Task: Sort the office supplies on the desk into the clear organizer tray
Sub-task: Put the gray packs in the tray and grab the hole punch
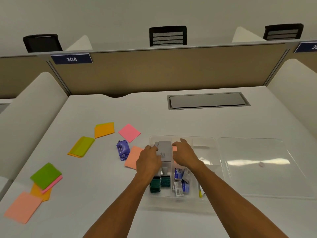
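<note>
The clear organizer tray [211, 140] sits on the white desk, right of centre. Both hands are over its far left compartment. My left hand [148, 162] grips the left side of a grey box [165, 151], and my right hand [184, 152] touches its right side with fingers curled beside it. Nearer in the tray lie green binder clips [159, 183], small blue and white staple boxes [181, 182] and a yellow pen [199, 192]. On the desk to the left lie a purple hole punch [122, 149] and several sticky-note pads: pink [129, 132], orange [104, 129], yellow-green [82, 146], salmon [133, 157].
The tray's clear lid [260, 165] lies flat to the right of it. More sticky-note pads are stacked at the near left: green [45, 175], salmon [23, 206]. A grey cable hatch [207, 100] is set into the desk's far side, before a tan partition [154, 71].
</note>
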